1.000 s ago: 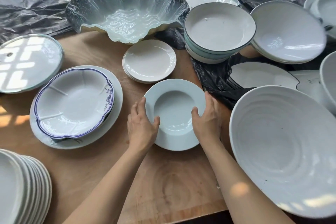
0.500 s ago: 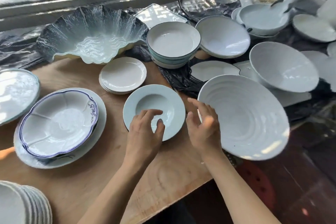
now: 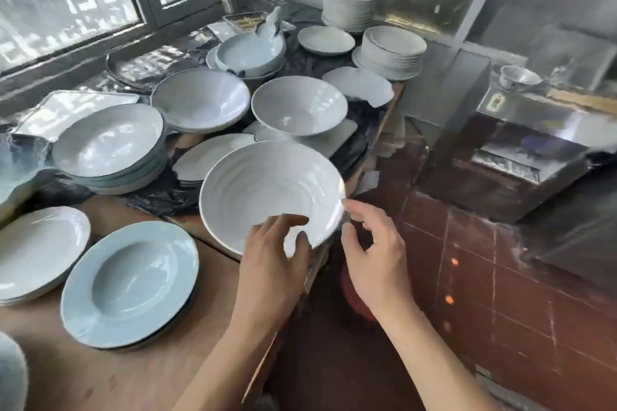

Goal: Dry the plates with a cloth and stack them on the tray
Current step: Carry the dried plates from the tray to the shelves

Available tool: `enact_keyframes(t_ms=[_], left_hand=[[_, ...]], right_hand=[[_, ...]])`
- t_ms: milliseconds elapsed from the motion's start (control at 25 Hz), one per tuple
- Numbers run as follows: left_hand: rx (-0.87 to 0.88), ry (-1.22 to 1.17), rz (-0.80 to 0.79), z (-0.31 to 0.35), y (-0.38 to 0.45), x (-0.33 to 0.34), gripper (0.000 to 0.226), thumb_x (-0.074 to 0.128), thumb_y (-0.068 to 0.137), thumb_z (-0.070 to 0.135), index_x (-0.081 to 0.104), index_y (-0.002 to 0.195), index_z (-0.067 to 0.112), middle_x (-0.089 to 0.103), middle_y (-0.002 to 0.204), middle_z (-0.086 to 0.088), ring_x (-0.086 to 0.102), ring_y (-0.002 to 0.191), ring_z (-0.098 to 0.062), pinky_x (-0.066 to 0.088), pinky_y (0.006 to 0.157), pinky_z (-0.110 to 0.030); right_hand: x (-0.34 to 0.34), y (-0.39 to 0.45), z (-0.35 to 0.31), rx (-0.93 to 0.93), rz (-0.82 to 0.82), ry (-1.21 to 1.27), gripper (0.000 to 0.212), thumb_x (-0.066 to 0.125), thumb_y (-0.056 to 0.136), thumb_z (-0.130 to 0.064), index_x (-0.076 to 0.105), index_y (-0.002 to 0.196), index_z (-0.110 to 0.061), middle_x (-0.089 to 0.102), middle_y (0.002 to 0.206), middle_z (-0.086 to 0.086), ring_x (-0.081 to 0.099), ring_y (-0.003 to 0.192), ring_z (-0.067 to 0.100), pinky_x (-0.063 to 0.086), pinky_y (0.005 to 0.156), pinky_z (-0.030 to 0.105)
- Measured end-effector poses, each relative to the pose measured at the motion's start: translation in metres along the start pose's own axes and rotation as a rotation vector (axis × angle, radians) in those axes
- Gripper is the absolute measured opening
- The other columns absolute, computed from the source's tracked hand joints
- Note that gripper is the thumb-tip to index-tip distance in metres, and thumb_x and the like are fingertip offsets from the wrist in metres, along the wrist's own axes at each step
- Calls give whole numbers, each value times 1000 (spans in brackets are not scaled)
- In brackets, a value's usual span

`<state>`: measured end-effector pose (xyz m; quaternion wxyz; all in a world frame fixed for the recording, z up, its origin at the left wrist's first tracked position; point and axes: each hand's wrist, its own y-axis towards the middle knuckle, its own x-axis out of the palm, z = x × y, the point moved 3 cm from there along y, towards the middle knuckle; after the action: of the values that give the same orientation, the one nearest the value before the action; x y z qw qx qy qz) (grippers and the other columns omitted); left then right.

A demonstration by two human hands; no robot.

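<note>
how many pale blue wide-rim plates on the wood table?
1. The pale blue plate lies flat on the wooden table, left of the left hand. A dark edge under it may be another plate.

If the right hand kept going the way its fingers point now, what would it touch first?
Most likely the right rim of the large ridged white bowl. The right hand has curled fingers, empty, pointing up-left, with the fingertips just short of that rim. Depth is hard to judge from this single view.
</note>
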<state>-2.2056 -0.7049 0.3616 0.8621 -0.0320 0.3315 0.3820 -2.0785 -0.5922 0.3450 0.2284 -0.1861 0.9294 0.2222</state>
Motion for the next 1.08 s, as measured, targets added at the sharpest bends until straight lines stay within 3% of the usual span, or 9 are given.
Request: enact_keyframes(t_ms=[120, 280, 440, 640, 840, 920, 1040, 1080], left_hand=[[121, -25, -104, 54, 2, 45, 21, 59, 95, 21, 68, 111, 30, 67, 108, 17, 54, 106, -7, 34, 84, -7], [281, -40, -239, 131, -15, 115, 22, 59, 94, 22, 68, 113, 29, 68, 110, 16, 57, 107, -6, 37, 89, -16], [388, -83, -341, 212, -59, 195, 22, 61, 93, 19, 69, 111, 30, 69, 108, 17, 59, 106, -8, 35, 86, -11], [504, -186, -515, 312, -139, 298, 22, 61, 93, 18, 70, 109, 30, 69, 101, 17, 63, 96, -11, 52, 87, -34], [671, -233, -710, 396, -215, 385, 22, 62, 92, 17, 70, 108, 31, 68, 94, 17, 64, 89, -12, 52, 86, -36], [721, -227, -788, 426, -243, 421, 23, 62, 91, 16, 69, 107, 31, 67, 94, 17, 62, 87, -13, 51, 86, -32], [815, -248, -910, 472, -290, 475, 25, 63, 92, 17, 68, 109, 34, 67, 102, 20, 59, 97, -7, 42, 87, -14], [835, -253, -956, 487, -305, 494, 24, 62, 93, 19, 68, 110, 34, 67, 104, 21, 58, 99, -7, 43, 88, -16]], right_hand=[[-69, -4, 28, 27, 172, -62, 37, 65, 95, -7, 68, 127, -24, 67, 117, -16, 62, 112, 6, 50, 100, 30], [-169, -28, 70, 76, 376, -87, 34, 63, 94, -8, 69, 124, -22, 68, 117, -15, 62, 110, 1, 50, 98, 25], [-277, -64, 120, 154, 534, -112, 32, 63, 94, -9, 69, 123, -23, 69, 114, -12, 65, 108, 8, 53, 96, 36], [-410, -136, 179, 264, 723, -169, 33, 63, 95, -7, 69, 123, -22, 68, 112, -11, 65, 106, 9, 53, 95, 38], [-512, -213, 224, 437, 905, -229, 33, 63, 94, -5, 69, 122, -21, 69, 113, -9, 64, 107, 11, 53, 96, 42], [-545, -241, 238, 499, 939, -236, 31, 61, 97, -9, 68, 124, -23, 67, 116, -12, 62, 110, 8, 53, 96, 39], [-598, -283, 263, 599, 1021, -262, 30, 59, 99, -18, 65, 128, -27, 65, 117, -18, 59, 111, -4, 53, 96, 27], [-616, -294, 272, 634, 1054, -278, 31, 59, 99, -18, 65, 128, -28, 64, 117, -19, 58, 111, -6, 53, 96, 23]])
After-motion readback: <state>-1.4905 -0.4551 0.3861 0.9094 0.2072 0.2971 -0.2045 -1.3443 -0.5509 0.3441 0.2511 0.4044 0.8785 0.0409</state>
